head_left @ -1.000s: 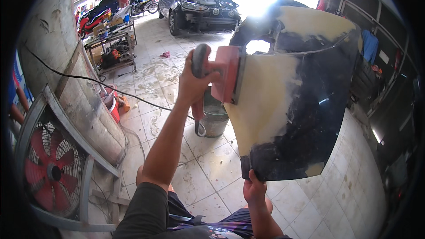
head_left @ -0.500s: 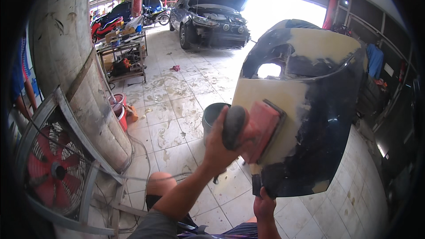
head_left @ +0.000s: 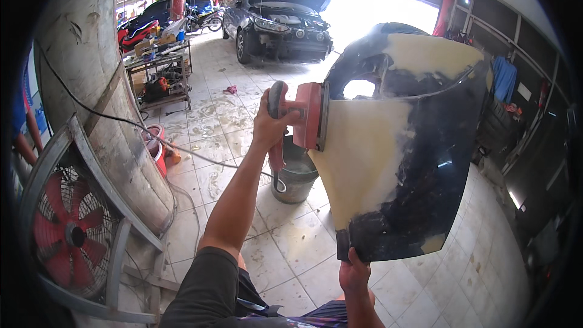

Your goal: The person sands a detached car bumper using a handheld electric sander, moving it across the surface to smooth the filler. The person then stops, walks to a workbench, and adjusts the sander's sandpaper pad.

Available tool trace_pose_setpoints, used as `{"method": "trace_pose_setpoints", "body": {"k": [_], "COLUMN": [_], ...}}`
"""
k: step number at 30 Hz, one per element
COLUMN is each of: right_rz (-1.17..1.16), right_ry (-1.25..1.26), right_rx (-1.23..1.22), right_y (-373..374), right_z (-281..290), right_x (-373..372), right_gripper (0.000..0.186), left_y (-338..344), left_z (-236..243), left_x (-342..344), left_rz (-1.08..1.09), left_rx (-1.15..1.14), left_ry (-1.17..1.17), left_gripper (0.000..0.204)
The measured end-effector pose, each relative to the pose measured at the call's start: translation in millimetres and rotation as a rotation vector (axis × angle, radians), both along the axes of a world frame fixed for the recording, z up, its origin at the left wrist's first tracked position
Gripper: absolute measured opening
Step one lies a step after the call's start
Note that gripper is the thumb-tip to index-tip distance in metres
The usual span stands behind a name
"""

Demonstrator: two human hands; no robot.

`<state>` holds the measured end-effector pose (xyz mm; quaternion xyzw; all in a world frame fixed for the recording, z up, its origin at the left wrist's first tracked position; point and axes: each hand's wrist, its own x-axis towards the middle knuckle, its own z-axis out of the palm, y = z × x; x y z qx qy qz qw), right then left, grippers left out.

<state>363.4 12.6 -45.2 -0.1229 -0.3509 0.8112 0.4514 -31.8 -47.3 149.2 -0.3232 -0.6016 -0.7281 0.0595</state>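
Moved since 0.5 s ago: red handheld power sander (head_left: 306, 115) up from lower panel edge to upper-left of filler patch. Left hand (head_left: 270, 126) wrapped tight round sander grip, pad flat on curved black car body panel w/ cream filler (head_left: 395, 146). Right hand (head_left: 354, 272) pinching panel's bottom edge, holding it upright off tiled floor (head_left: 231, 127). Risk, judged: one-point hold, so sander push could twist or drop panel; cord trailing near grey metal bucket (head_left: 296, 176) could snag. Filler matt, dusty; black paint scuffed, glossy at right.
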Motion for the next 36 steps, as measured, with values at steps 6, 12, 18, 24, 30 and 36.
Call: {"method": "trace_pose_setpoints", "body": {"k": [6, 12, 18, 24, 30, 36], "right_rz": [-0.031, -0.005, -0.007, 0.008, 0.032, -0.016], "right_ry": [0.0, 0.014, -0.005, 0.03, 0.075, 0.064], "right_rx": [0.02, 0.037, 0.012, 0.001, 0.046, 0.052], "right_y": [3, 10, 9, 0, -1, 3], "right_z": [-6, -10, -8, -3, 1, -6], "right_x": [4, 7, 7, 2, -1, 1], "right_gripper": [0.063, 0.064, 0.064, 0.065, 0.066, 0.067], "left_y": [-20, -42, -33, -13, 9, 2], "left_z": [-7, -14, -14, -11, -24, -23], "left_x": [74, 166, 139, 56, -31, 4], "left_rz": [0.049, -0.032, -0.022, 0.083, -0.026, 0.01], "left_rx": [-0.061, -0.053, -0.034, -0.017, 0.038, -0.003], "left_ry": [0.154, 0.267, 0.252, 0.253, 0.022, 0.093], "left_gripper": [0.124, 0.119, 0.116, 0.109, 0.111, 0.115]}}
